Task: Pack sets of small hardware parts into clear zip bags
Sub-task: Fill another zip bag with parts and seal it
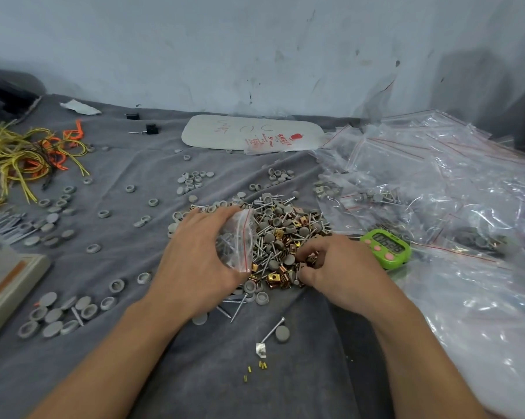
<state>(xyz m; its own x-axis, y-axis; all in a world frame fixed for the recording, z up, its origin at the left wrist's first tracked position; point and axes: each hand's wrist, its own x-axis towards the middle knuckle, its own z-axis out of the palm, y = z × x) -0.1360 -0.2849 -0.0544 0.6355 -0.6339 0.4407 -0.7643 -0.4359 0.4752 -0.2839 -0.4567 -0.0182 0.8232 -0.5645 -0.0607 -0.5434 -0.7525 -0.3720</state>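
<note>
Zip bag (238,237), clear with a red seal line and screws inside, sits in the left hand (194,261), whose fingers (208,217) curl round it at the left edge of the hardware pile (285,228) on the grey-covered tabletop (134,164). The right hand (342,276) pinches brass clips (311,258) at the pile's near side. A green timer (386,247) lies just beside that hand, in front of heaped bags (436,176).

we see the left hand (194,261) gripping a small zip bag (238,237) with screws inside, over the pile of hardware (285,228) on the grey-clothed counter (134,164). the right hand (342,276) pinches brass clips (312,259) at the pile's near edge. a green timer (386,247) sits just beside it, by heaped clear bags (436,176).
</note>
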